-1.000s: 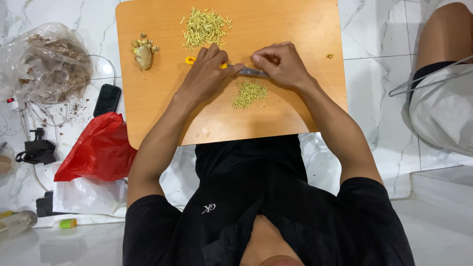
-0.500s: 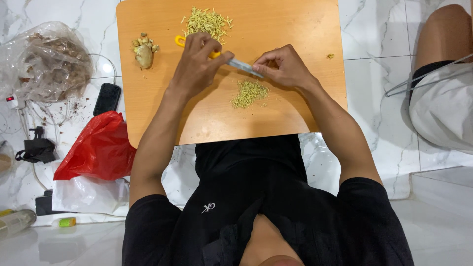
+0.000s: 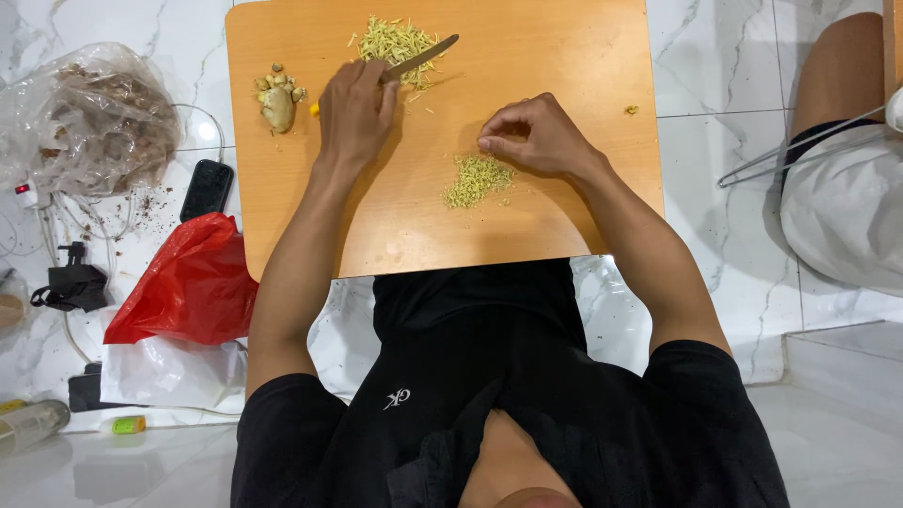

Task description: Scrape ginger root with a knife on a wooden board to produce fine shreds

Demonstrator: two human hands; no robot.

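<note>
I see my left hand (image 3: 357,108) far up the board (image 3: 564,56), near its far left corner, fingers curled tight round a knife (image 3: 419,58). A bit of yellow handle peeks out at the heel of the hand, and the blade runs out toward the far edge, its tip lying over the long shreds (image 3: 395,42). That pile of pale green strips sits against the far edge, touching the blade.

My right hand (image 3: 536,136) rests near the middle of the board, fingers bent and pinched together at the tips. I cannot tell whether anything is caught between them. Just under those fingertips, toward the near edge, lies the mince (image 3: 475,179), a small heap of finely cut green bits. The fingertips are just beside its top, touching or nearly so.

A knob of ginger (image 3: 277,99) lies close to the left edge, just left of my left hand and apart from it. One stray scrap (image 3: 631,110) sits by the right edge.

Off the board on the floor (image 3: 715,75), past the left edge, I see a phone (image 3: 207,188), a red bag (image 3: 188,282) nearer to me, and a clear bag (image 3: 89,118) of brown scraps farther out. Another person's leg (image 3: 832,75) shows beyond the right edge.
</note>
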